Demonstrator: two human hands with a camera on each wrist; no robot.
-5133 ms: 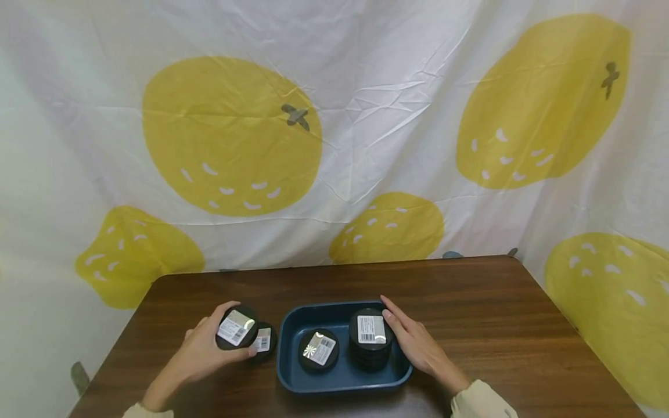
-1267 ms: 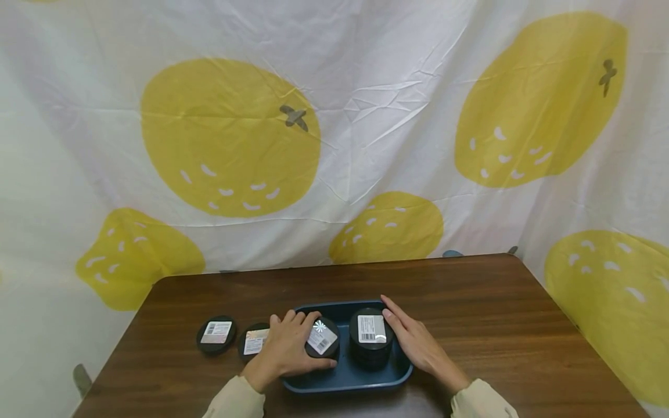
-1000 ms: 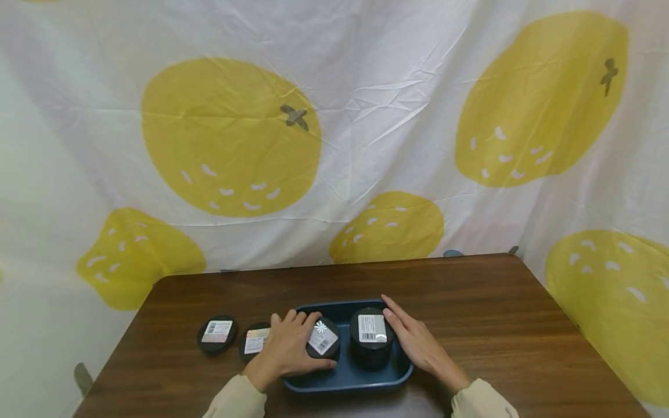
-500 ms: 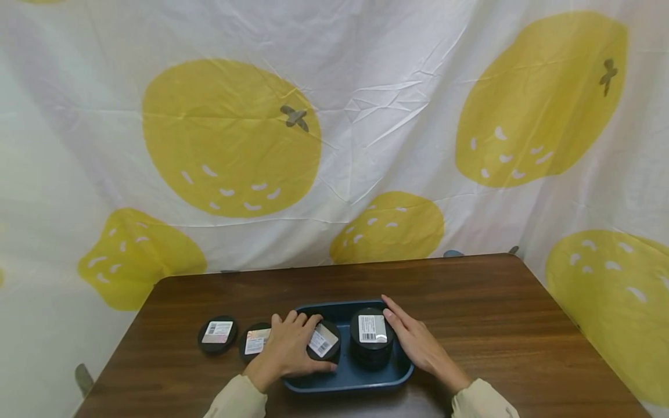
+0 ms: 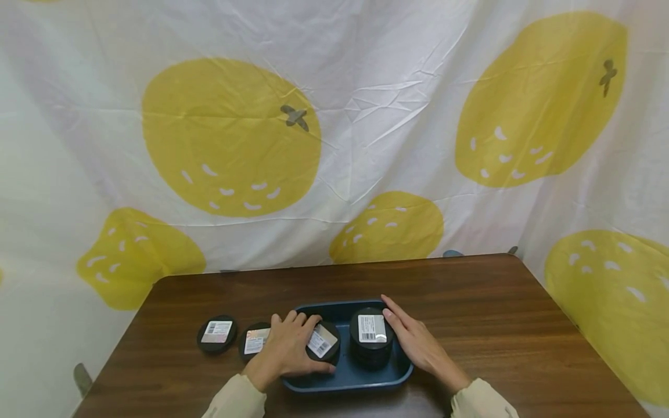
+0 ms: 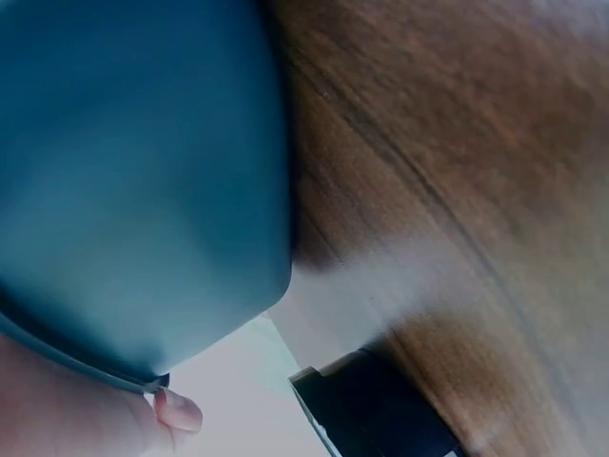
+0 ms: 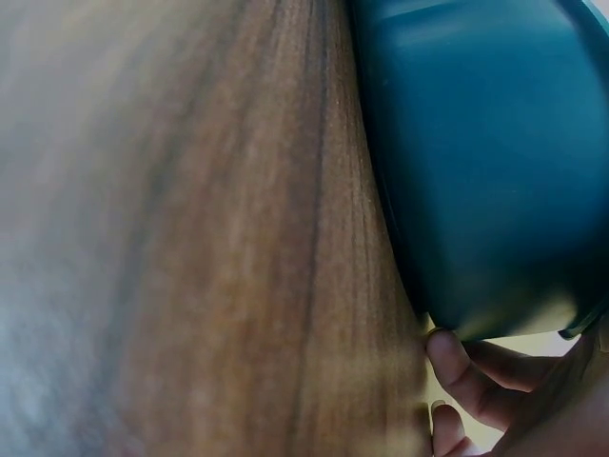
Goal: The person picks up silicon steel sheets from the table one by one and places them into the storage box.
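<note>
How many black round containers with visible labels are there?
4: an outer container and an inner container on the table, left of the tray; in it, another container by the left hand and the top container of a stack. Others may hide beneath.

Soft light, blurred wrist views, glare on table [image 7: 67, 381]

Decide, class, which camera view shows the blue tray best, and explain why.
The head view: it shows the blue tray from above, inside and rim together, though the left hand covers part. Both wrist views show mostly its outer wall, close up.
</note>
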